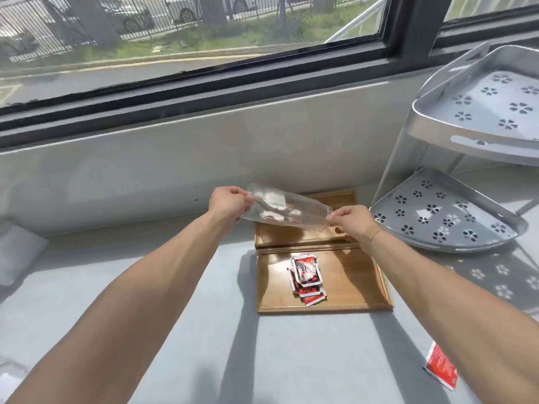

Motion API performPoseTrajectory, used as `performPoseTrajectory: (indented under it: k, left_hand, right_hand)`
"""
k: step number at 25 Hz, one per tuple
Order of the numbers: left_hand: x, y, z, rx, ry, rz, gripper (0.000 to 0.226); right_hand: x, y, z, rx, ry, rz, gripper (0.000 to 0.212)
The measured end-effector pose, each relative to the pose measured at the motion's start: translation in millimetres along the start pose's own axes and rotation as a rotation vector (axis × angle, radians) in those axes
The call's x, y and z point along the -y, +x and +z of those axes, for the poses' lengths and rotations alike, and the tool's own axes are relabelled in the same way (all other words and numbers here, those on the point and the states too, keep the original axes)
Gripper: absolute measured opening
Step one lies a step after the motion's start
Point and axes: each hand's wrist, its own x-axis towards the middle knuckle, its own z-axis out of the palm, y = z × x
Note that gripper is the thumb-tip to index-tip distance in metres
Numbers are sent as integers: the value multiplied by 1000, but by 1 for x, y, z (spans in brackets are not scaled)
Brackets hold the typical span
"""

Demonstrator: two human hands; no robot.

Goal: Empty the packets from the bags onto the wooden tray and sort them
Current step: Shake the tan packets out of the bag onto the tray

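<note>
Both hands were raised over the far wooden tray [294, 236], stretching a clear plastic bag [303, 212] between them. The left hand [230, 204] pinched one end of the bag with curled fingers, and the right hand [351, 223] pinched the opposite end, a thin bracelet [374, 235] showing at its wrist. Inside the bag, bunched toward the left end, lay some pale packets [272, 204] (their print was too blurred through the plastic to read, and how many there were could not be told). The bag hid much of the far tray's floor, so what lay under it could not be seen.

The near wooden tray [350, 284] sat just in front of the far one, their edges seeming to touch. On it rested a loose pile of red, black and white packets [306, 279], overlapping so that a count was not possible. Both trays stood on a grey surface [189, 287] below a window [175, 39].

To the right stood a grey two-tier corner rack [455, 211] with flower-shaped holes, its upper shelf cut off by the frame edge. At the lower right, a red packet [442, 367] lay on the surface, partly covered by the right forearm. A pale object [17, 252] at the far left was cropped and unclear.
</note>
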Motion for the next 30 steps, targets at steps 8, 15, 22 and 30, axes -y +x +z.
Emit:
performPoseTrajectory:
  k: [8, 15, 22, 30]
  left_hand:
    - [-47, 1, 4, 0, 111, 111, 18]
    - [-89, -14, -3, 27, 237, 312, 7]
    - [-104, -17, -8, -11, 285, 379, 14]
    - [-111, -38, -36, -67, 230, 428, 4]
  right_hand:
    - [-3, -1, 19, 60, 195, 127, 12]
    - [15, -2, 37, 126, 308, 178, 6]
    - [23, -7, 47, 177, 372, 190, 9]
    - [39, -21, 45, 175, 416, 106, 19]
